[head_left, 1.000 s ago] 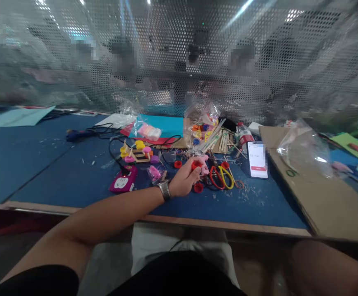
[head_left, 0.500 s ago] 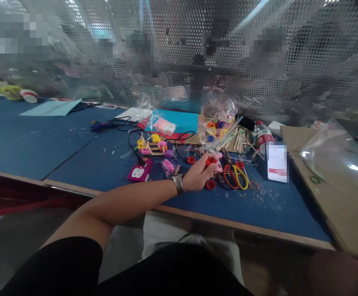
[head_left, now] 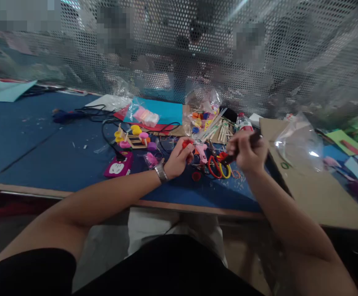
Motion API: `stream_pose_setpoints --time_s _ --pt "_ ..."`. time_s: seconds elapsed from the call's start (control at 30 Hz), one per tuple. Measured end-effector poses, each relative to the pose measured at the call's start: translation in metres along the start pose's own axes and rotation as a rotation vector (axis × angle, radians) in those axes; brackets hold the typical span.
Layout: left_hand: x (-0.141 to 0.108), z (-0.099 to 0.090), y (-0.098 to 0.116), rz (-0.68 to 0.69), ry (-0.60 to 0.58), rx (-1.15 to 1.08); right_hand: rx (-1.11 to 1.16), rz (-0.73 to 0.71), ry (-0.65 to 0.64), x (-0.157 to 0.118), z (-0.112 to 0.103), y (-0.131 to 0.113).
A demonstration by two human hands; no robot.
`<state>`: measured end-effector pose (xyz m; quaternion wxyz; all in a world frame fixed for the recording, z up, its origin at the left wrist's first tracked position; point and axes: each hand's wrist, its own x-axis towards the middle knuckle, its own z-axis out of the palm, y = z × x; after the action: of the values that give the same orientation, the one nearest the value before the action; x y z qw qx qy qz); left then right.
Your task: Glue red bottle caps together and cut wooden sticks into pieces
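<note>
While the left hand point(head_left: 179, 158) pinches a red bottle cap point(head_left: 185, 144) between thumb and fingers, the right hand point(head_left: 249, 151) is curled round a dark elongated object point(head_left: 254, 139), too blurred to identify. Cap sits at the left fingertips, above the blue tabletop point(head_left: 173, 188); grip looks light, much of it hidden by the fingers.

Main risk, to my eye: the pink glue gun point(head_left: 201, 152), lying just right of the left fingers; whether they touch, cannot tell. A small sideways drift of that hand could knock it round, and if the tip is hot, a burn would follow.

Second: red-and-yellow-handled scissors point(head_left: 215, 167), between the two grips. The right hand's object slants down toward their handles; its height over them is unclear. Lowered carelessly, it could catch a loop and drag scissors into glue gun.

Third: a loose red cap point(head_left: 196, 176), near the left grip, on its tabletop side. A brushing palm might send it off toward the near edge.

The held cap is small and smooth; squeezed off-centre, it could pop free. Beyond and left of that grip, the stick-built model point(head_left: 136, 141) seems out of harm's way.
</note>
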<state>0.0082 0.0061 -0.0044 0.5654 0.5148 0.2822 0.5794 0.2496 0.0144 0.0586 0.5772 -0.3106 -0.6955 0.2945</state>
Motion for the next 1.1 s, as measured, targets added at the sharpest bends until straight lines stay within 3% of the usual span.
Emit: stream_pose_setpoints --time_s 0.07,0.2,0.27,0.37,0.43,0.57,0.63,0.83,0.97,1.1 --pt "0.0 0.0 0.0 0.003 0.019 0.003 0.059 0.063 0.051 0.002 0.009 0.013" --pt "-0.002 0.003 0.0 -0.005 0.012 0.038 0.099 0.203 0.021 0.0 0.015 0.029" --pt "-0.001 0.004 0.0 -0.019 -0.003 0.059 0.076 0.259 -0.011 -0.004 0.014 0.035" --pt "0.0 0.005 0.0 -0.029 -0.016 0.096 0.026 0.335 -0.164 -0.012 0.011 0.043" --pt "0.001 0.005 0.0 -0.026 -0.028 0.111 -0.083 0.292 -0.248 -0.016 0.009 0.046" --pt "0.003 0.004 0.002 -0.037 -0.039 0.085 -0.415 -0.02 -0.358 -0.015 0.0 0.042" --pt "0.003 0.003 0.003 -0.056 -0.021 0.053 -0.555 -0.103 -0.427 -0.01 -0.006 0.038" --pt "0.005 0.001 0.01 -0.103 0.015 -0.038 -0.923 -0.033 -0.527 -0.002 -0.008 0.035" --pt "0.006 -0.002 0.011 -0.101 -0.046 -0.008 -0.972 0.014 -0.561 -0.002 -0.002 0.035" --pt "0.003 -0.004 0.009 0.019 -0.155 0.19 -0.959 0.003 -0.58 -0.005 0.001 0.033"
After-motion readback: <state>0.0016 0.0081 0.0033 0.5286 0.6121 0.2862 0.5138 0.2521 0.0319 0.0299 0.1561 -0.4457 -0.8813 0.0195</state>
